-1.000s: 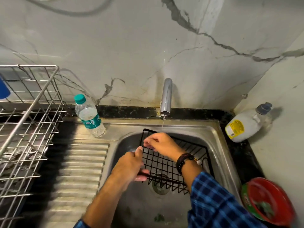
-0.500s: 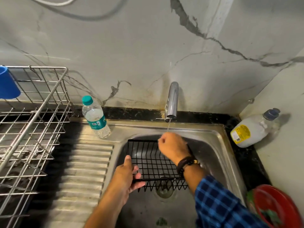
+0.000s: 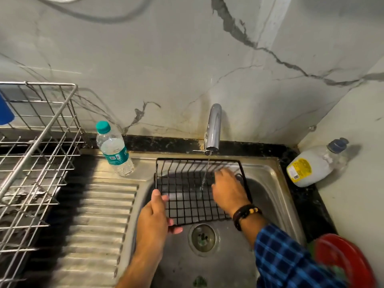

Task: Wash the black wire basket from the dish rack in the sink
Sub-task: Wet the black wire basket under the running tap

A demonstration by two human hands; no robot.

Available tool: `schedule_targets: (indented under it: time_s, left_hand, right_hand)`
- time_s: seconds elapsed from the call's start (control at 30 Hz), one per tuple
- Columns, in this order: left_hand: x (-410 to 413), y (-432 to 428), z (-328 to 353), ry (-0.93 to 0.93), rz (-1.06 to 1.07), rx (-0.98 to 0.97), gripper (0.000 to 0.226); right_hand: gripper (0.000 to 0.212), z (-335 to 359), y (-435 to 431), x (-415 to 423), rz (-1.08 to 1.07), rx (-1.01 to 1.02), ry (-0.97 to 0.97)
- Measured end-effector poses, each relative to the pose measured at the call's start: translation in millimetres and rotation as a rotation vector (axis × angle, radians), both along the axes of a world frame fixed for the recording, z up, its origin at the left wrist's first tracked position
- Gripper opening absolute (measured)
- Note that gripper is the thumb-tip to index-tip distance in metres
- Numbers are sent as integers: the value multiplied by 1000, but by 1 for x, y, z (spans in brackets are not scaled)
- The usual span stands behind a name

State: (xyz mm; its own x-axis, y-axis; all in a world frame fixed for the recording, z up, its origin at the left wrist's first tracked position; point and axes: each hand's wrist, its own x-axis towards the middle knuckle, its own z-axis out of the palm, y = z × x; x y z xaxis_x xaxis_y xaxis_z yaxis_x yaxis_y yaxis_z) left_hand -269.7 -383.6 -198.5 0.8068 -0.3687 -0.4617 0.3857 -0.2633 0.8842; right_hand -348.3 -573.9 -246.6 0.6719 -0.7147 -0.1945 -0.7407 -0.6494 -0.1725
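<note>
Stainless steel fills the near ground. The sink (image 3: 276,204) sits right of a ribbed draining board (image 3: 93,215), with its drain (image 3: 203,238) bare near us. A red dish (image 3: 340,260) is half cut off at the near right edge.

Just beyond the drain we find the black wire basket (image 3: 187,196) in the sink. It is tipped so that its near edge hangs low in the basin and its far edge rises toward the tap. The left hand (image 3: 153,221) grips the near left corner, thumb on top of the wire and fingers curled beneath. We judge that this hold props the basket at a slant so that water drains off through the mesh.

The right hand (image 3: 228,194) has a beaded bracelet (image 3: 246,213) at the wrist and a blue checked sleeve (image 3: 291,256) behind it. It lies on the mesh toward the far right. It is blurred, but its fingers seem stretched flat on the wires, gripping nothing, as for rubbing. A thin stream of water (image 3: 205,175) falls from the tap (image 3: 214,127) onto the mesh just left of those fingers, which we take as the reason the basket is held there.

Left of the draining board stands the steel dish rack (image 3: 31,163), a blue cup (image 3: 5,111) at its far left. A water bottle (image 3: 114,150) with a teal cap stands at the board's far end. A pale soap bottle (image 3: 311,165) lies tilted on the right counter.

Behind the sink runs a black counter strip (image 3: 166,143). A grey-veined marble wall (image 3: 187,59) rises beyond it, a cable (image 3: 104,16) drooping across its top.
</note>
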Motion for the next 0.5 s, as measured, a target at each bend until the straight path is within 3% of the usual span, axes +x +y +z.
schedule_targets:
  time_s: [0.07,0.17,0.3,0.4,0.5]
  left_hand:
    - [2,1,7,-137,-21,-15,47]
    - [2,4,9,-281,-92,-19,53]
    - [-4,6,0,-351,-116,-68,45]
    - [-8,6,-14,-361,-143,-85,37]
    - [-11,4,-21,-419,-220,-121,24]
  right_hand:
    - [78,0,15,-6,127,184,139]
    - [88,3,38,-10,53,676,323]
    - [97,3,59,-11,-10,788,318]
    - [68,25,67,-7,146,874,232]
    - [37,47,65,1,145,976,-56]
